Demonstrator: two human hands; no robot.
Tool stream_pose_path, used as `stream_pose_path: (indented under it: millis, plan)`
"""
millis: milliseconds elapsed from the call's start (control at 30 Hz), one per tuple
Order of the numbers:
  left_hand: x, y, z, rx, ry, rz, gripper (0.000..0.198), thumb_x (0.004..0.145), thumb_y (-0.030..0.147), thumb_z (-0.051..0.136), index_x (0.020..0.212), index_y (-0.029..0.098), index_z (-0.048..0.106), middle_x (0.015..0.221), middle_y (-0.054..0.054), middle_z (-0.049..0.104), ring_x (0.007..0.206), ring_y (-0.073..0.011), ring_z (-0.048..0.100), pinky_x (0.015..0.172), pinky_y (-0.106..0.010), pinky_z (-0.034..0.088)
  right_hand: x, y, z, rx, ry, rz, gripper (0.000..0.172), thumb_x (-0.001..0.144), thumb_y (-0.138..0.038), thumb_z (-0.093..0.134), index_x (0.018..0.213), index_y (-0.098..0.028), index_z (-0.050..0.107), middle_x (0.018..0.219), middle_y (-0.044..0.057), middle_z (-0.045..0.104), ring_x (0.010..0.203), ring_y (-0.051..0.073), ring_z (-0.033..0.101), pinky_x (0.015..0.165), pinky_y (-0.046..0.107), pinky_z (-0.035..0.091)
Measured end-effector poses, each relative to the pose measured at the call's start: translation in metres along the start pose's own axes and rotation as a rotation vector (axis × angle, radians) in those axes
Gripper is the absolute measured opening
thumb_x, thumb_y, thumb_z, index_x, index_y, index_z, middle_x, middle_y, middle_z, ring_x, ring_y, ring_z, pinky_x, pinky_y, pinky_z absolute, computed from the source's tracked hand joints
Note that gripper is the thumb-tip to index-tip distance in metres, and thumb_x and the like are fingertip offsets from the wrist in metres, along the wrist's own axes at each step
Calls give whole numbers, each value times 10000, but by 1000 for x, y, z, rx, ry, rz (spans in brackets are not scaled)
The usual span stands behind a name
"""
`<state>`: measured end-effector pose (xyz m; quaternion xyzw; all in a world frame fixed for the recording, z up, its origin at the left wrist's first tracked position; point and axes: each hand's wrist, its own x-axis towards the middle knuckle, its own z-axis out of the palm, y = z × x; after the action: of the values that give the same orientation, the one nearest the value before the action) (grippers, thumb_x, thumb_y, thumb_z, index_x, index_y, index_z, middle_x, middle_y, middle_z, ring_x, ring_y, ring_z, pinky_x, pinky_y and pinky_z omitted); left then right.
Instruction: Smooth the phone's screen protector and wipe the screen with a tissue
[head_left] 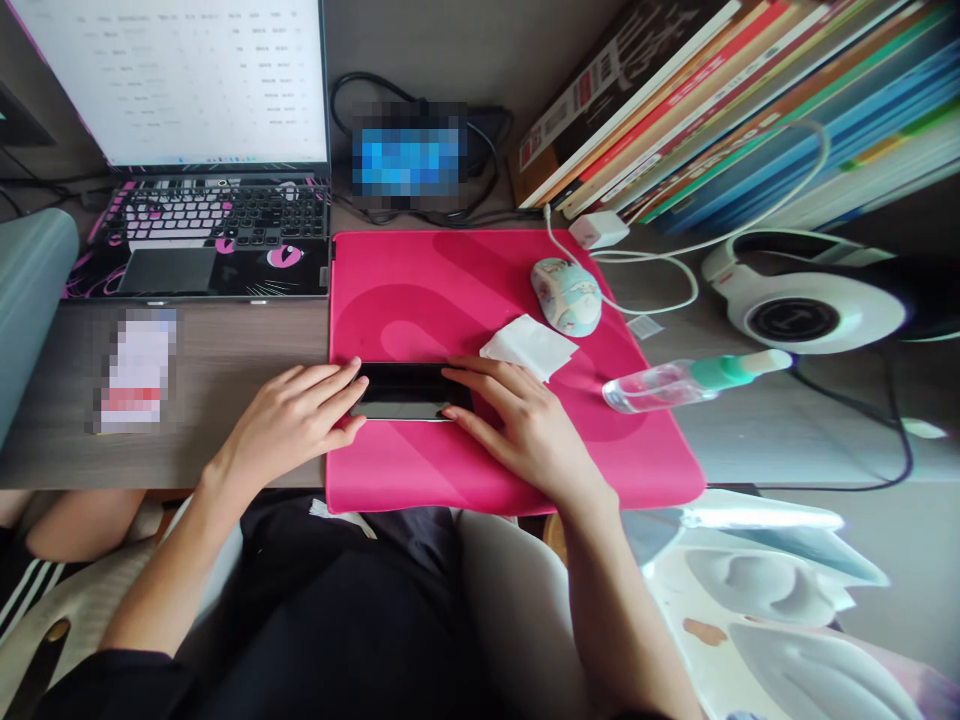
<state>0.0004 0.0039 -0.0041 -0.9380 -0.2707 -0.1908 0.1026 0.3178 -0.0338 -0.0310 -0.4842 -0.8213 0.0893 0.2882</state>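
A smartphone (405, 392) with a dark, reflective screen lies sideways on a pink desk mat (450, 460). My left hand (300, 410) grips its left end with the fingertips and thumb. At the right end, my right hand (517, 410) holds it the same way, fingers along the far corner and thumb near the close corner. A folded white tissue (529, 347) rests just beyond my right hand. Farther back sits a patterned computer mouse (566, 297). To the right, a clear spray bottle (652, 390) with a green neck lies on its side across the mat's edge.
An open laptop (217, 240) stands at the back left, with a blurred flat item (135, 370) before it. Tilted books (675, 120) line the back right. White headphones (810, 300), a charger (598, 230) and cables lie to the right. Another person's knee (90, 525) shows at lower left.
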Motion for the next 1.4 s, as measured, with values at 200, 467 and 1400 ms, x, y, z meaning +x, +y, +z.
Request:
stream_pose_path:
  millis: [200,467,1400]
  plan:
    - [2,1,-2,61,-6,24,315,1064,213,575,1304,113,753,1398,-132,749,1157,-257,780,926,-406,649,0,-1,0,3,3,1,365,1084,-409,606,1421,-272,643,1408,137,720,1272,327,708,1091,531,567]
    - [1,-1,-1,30,-16,17,320,1059,208,592,1326,124,748,1411,-125,743,1165,-260,775,945,-420,655,0,-1,0,2,-4,1,363,1080,-394,624,1414,-254,639,1417,141,713,1276,320,704,1099,521,560]
    - [1,1,-1,40,-35,24,327,1052,188,616,1349,152,749,1416,-118,743,1168,-257,768,940,-393,636,0,0,-1,6,-4,14,367,1084,-410,612,1415,-254,648,1409,140,721,1281,318,704,1102,522,555]
